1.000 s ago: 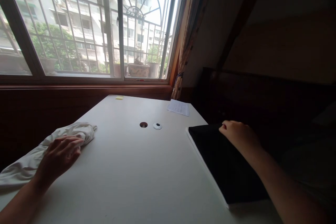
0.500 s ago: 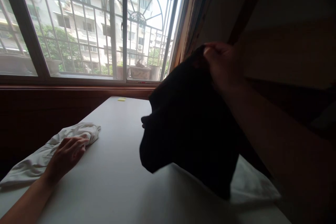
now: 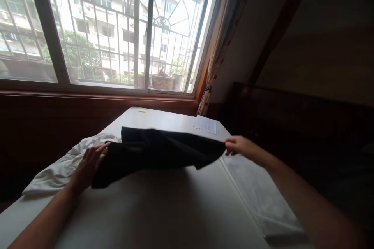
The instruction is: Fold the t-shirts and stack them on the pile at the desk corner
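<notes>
White cloth: the crumpled white cloth [image 3: 62, 163] lies along the left edge of the bench [image 3: 140, 223].
Left grip: the left grip [image 3: 89, 161] is at the black cloth's left end, fingertips touching its upper edge; whether it pinches, I cannot tell.
Far left corner: a small yellow slip [image 3: 142, 111] lies near it.
Black cloth: the black cloth [image 3: 163, 149] spans from grip to grip, raised across the bench's middle.
Far right corner: papers [image 3: 206, 124] lie just inside it.
Right grip: the right grip [image 3: 239, 147] pinches the black cloth's right tip between thumb and fingers.
Right edge: a whitish sheet [image 3: 257, 190] lies along it, partly behind the forearm.
</notes>
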`<action>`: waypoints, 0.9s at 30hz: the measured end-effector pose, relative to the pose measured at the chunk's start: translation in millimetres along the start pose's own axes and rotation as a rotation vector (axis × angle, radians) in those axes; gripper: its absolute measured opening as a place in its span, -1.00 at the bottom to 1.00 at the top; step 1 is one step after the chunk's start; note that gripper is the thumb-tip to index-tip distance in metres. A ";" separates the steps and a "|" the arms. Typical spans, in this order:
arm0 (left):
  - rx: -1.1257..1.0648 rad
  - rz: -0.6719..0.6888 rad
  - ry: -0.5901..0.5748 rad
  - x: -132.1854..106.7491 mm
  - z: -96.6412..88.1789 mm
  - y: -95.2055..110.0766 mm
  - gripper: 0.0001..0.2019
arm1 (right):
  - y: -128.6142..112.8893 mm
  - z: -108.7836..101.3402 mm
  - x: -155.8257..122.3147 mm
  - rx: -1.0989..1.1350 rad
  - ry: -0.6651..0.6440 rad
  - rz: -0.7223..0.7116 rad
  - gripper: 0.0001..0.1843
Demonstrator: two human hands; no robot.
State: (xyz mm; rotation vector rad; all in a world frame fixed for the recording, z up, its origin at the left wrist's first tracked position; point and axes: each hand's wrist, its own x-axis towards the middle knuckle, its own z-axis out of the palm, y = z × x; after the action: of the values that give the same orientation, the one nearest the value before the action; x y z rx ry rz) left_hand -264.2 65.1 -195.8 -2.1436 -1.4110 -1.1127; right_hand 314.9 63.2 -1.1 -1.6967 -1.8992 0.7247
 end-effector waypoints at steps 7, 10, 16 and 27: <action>-0.002 0.283 -0.234 7.6 18.7 30.8 -0.44 | 55.5 81.9 -19.7 -0.550 -0.024 0.120 -0.92; -0.045 0.360 -0.340 6.7 27.3 35.0 -0.56 | 39.2 102.4 -11.0 -0.548 0.068 -0.009 -0.76; -0.106 0.310 -0.353 2.9 33.4 21.1 -0.57 | -8.2 184.4 -5.7 -0.414 -0.085 -0.553 -0.50; -0.142 0.013 0.152 8.3 -2.7 34.4 -0.75 | -45.9 161.8 9.2 -0.040 0.205 -0.517 -0.78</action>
State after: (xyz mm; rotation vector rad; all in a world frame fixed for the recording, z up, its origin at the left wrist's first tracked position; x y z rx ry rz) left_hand -233.2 53.1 -183.3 -2.1077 -1.2829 -1.3775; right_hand 171.7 57.8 -89.8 -1.1636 -2.0818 0.2996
